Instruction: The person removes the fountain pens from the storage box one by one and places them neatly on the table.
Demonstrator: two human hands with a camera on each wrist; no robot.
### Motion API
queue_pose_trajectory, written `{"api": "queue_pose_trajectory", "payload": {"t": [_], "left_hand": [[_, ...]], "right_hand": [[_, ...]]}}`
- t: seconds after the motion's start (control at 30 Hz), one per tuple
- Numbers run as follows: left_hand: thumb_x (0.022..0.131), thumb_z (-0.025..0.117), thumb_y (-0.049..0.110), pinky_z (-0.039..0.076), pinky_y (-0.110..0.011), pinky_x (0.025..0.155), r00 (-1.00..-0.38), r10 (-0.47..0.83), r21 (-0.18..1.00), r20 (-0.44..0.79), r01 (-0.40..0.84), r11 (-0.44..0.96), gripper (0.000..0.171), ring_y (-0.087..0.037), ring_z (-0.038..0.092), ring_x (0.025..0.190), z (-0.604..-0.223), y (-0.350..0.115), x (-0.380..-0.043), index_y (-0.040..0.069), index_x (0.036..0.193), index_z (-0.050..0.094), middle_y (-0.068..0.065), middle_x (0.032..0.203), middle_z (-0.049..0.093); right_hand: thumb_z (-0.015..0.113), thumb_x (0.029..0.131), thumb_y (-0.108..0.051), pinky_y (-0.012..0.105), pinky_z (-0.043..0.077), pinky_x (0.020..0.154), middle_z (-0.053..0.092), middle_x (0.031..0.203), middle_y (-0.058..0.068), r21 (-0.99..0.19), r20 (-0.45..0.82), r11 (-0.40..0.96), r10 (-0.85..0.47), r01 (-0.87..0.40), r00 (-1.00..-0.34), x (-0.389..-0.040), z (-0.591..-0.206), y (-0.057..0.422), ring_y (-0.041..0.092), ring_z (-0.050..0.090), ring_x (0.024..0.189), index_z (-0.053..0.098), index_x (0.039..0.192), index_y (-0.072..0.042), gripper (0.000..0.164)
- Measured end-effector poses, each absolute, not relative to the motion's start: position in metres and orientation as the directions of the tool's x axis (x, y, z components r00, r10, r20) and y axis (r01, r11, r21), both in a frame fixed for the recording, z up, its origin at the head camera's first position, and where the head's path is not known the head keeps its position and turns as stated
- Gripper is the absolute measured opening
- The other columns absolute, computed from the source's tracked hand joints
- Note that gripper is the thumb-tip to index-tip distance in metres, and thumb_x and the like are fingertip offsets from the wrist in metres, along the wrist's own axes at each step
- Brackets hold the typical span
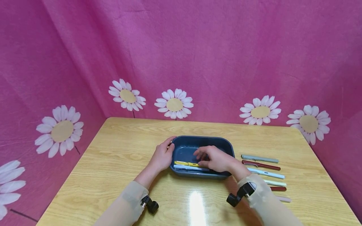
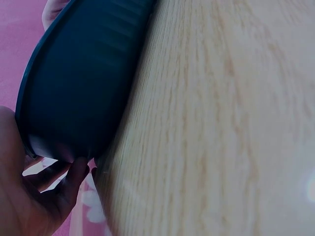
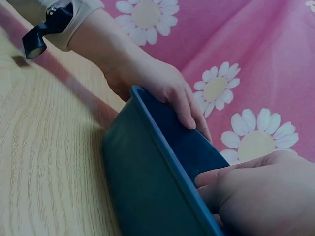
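A dark blue rectangular box (image 1: 181, 140) stands on the table. My left hand (image 1: 164, 154) grips its left end, the thumb over the rim and fingers against the outer wall; the left wrist view shows these fingers under the box's end (image 2: 74, 98). Inside, along the near wall, lie a yellow pen (image 1: 185, 163) and a light blue pen (image 1: 189, 168), side by side. My right hand (image 1: 216, 158) reaches into the box over the pens' right ends, fingers bent loosely and apart from the thumb. The thumb tip is by the yellow pen. In the right wrist view the box wall hides the fingertips.
Right of the box several pens lie in a rough column: a grey-green pen (image 1: 260, 158), a dark red pen (image 1: 261, 165), a light blue pen (image 1: 267, 173), a pale green pen (image 1: 275, 182) and others partly behind the right forearm. A pink flowered curtain (image 1: 198, 62) hangs behind the table.
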State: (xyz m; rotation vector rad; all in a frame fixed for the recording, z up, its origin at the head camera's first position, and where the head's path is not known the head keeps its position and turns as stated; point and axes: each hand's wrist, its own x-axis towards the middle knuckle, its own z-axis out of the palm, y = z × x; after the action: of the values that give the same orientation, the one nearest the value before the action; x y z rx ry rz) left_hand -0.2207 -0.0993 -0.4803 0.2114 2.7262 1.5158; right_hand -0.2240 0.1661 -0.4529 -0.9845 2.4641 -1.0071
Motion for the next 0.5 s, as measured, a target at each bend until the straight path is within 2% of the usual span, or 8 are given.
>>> {"api": "queue_pose_trajectory", "payload": {"t": [0.23,0.5], "left_hand": [[0.114,0.044,0.022,0.043,-0.054,0.114,-0.991,0.12,0.84,0.066,0.12,0.53,0.044,-0.034,0.06,0.129,-0.4815,-0.0999,-0.2211,0.013,0.157,0.052,-0.017,0.145,0.061],[0.115,0.044,0.023,0.042,-0.053,0.115,-0.991,0.119,0.838,0.057,0.112,0.534,0.045,-0.034,0.059,0.132,-0.4807,-0.0997,-0.2212,0.013,0.158,0.051,-0.017,0.147,0.06]], "right_hand": [[0.075,0.099,-0.006,0.039,0.059,0.089,0.073,0.11,0.003,-0.677,-0.04,0.545,-0.699,-0.495,-0.714,-0.2256,-0.453,0.1585,0.015,0.069,0.1,0.07,0.129,-0.003,0.031],[0.076,0.097,-0.004,0.038,0.059,0.09,0.073,0.11,0.003,-0.651,-0.054,0.564,-0.702,-0.509,-0.71,-0.2279,-0.4567,0.1569,0.014,0.068,0.096,0.071,0.129,-0.004,0.032]]}}
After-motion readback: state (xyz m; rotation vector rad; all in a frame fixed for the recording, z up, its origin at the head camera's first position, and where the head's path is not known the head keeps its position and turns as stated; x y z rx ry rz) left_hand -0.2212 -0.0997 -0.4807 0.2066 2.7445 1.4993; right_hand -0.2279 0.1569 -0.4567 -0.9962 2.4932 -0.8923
